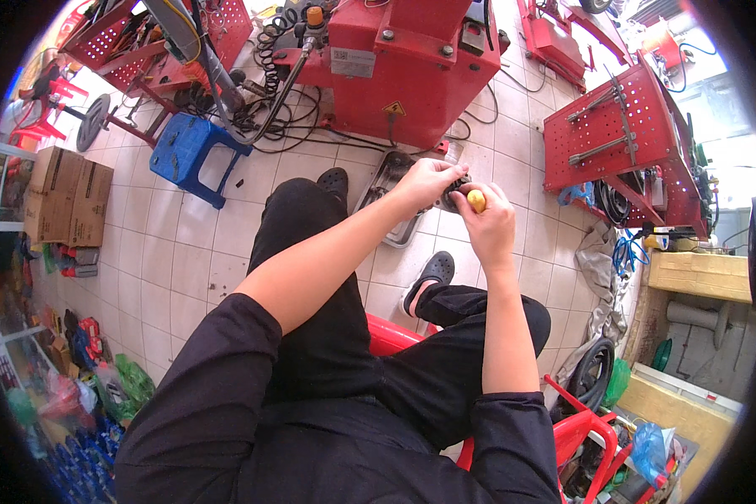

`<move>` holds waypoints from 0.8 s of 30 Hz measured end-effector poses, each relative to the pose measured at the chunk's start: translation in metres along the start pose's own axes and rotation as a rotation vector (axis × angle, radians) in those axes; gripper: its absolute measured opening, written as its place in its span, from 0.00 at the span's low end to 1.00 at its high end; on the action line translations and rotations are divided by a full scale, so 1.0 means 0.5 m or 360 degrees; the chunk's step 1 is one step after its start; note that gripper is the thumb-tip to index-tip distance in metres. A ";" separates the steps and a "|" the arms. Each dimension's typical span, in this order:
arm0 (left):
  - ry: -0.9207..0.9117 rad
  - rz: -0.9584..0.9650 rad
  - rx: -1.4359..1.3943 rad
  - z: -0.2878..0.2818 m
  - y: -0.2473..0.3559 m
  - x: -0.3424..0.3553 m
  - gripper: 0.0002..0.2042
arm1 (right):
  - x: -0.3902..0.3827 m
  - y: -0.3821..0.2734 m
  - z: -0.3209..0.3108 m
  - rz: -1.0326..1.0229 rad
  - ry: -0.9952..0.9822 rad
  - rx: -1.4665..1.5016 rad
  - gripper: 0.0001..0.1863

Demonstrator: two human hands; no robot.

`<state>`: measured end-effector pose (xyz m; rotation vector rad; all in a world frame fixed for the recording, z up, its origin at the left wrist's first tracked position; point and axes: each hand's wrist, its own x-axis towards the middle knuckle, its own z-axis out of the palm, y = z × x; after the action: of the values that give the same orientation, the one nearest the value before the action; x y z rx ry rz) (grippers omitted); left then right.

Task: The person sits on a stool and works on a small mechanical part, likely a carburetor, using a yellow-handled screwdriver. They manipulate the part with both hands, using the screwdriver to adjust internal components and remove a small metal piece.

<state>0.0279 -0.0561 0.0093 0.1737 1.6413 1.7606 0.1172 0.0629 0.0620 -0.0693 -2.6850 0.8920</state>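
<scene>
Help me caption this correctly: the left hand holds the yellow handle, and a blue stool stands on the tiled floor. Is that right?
Not quite: the head view shows the yellow handle in the right hand, not the left hand. The blue stool does stand on the tiled floor.

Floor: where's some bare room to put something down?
Bare tiles lie between the brown boxes and the left leg, and between the right hand and the red cart. It's crowded at the tray under the left hand, and by the green bag.
</scene>
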 end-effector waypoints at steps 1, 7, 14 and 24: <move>0.0004 -0.0006 0.0007 0.000 0.004 -0.002 0.22 | 0.000 0.006 -0.004 -0.0027 -0.0022 0.0026 0.06; -0.0021 0.0004 0.0074 0.000 0.002 0.001 0.22 | 0.006 0.020 -0.013 -0.0158 -0.0146 -0.0069 0.07; 0.0011 -0.0190 0.0179 -0.004 -0.007 0.004 0.23 | 0.015 0.019 -0.013 -0.0254 -0.0365 -0.0388 0.10; -0.0086 -0.0552 0.0243 -0.001 0.033 -0.022 0.20 | -0.004 0.042 0.011 -0.0060 -0.0285 0.0130 0.09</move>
<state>0.0292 -0.0621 0.0285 0.0043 1.6541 1.3615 0.1161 0.0764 0.0448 0.0827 -2.7983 1.0407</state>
